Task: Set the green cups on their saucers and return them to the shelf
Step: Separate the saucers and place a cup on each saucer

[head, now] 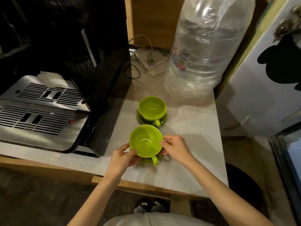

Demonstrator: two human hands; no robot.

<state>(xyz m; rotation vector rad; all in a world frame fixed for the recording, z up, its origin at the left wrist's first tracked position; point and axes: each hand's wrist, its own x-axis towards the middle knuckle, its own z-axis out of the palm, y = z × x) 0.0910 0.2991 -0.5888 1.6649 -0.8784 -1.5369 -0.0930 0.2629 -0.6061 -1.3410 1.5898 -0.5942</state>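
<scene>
Worktop near front edge: near cup on saucer. Left hand, right hand: fingers clasp the set's sides. Far cup toward rear, seated on own saucer. Step: pairing looks done. Next: level lift to shelf.

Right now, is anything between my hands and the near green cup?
No. Both the left hand and right hand already touch the near green cup on its saucer; the shelf isn't in view.
</scene>
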